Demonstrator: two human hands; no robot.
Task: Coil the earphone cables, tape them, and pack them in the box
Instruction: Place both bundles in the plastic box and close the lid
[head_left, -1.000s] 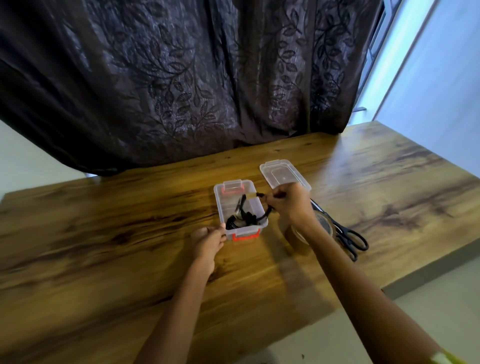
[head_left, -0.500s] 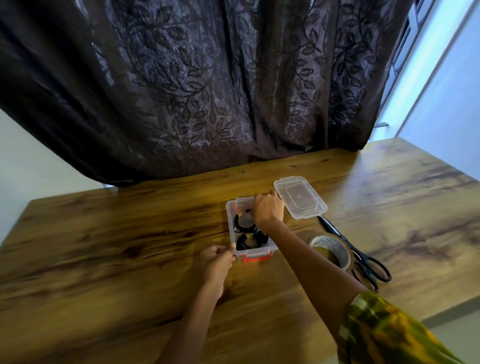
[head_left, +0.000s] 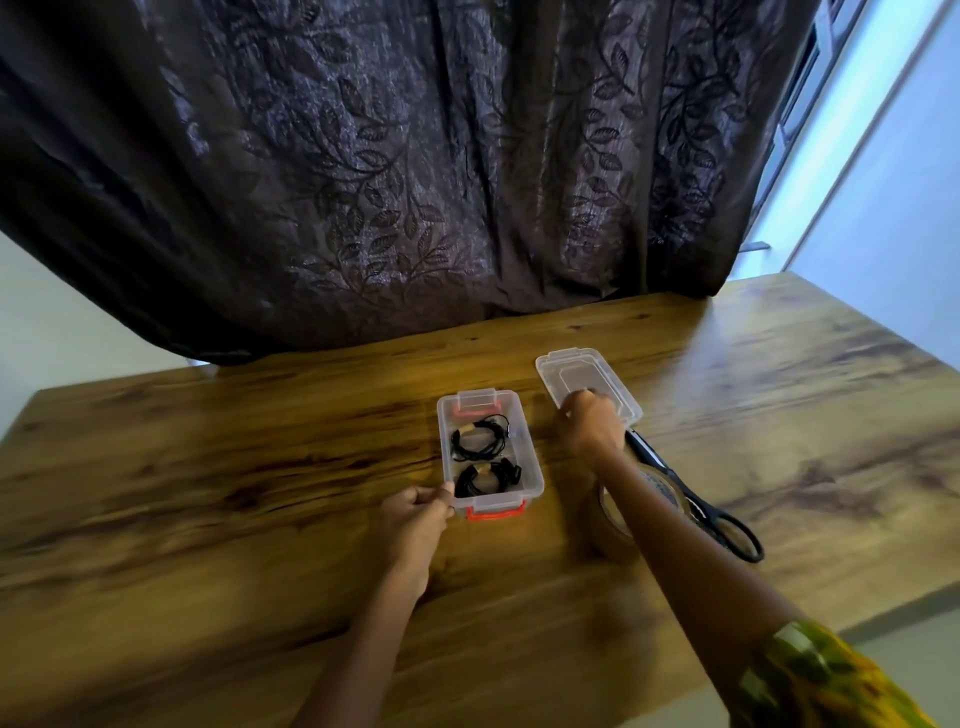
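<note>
A small clear plastic box (head_left: 531, 470) with orange latches stands open on the wooden table. Two coiled black earphone cables lie inside it, one at the far end (head_left: 479, 438) and one at the near end (head_left: 485, 479), each with a band of brown tape. My left hand (head_left: 418, 519) grips the box's near left corner. My right hand (head_left: 592, 426) rests on the near edge of the clear lid (head_left: 582, 376), which lies flat to the right of the box; whether its fingers hold the lid is hidden.
A roll of brown tape (head_left: 615, 522) sits under my right forearm, with black scissors (head_left: 696, 504) beside it on the right. A dark leaf-patterned curtain (head_left: 415, 171) hangs behind the table's far edge. The table's right edge drops off near the scissors.
My right hand has left the box, where it set down the second coil, and moved right onto the lid. My left hand stays on the box's corner.
</note>
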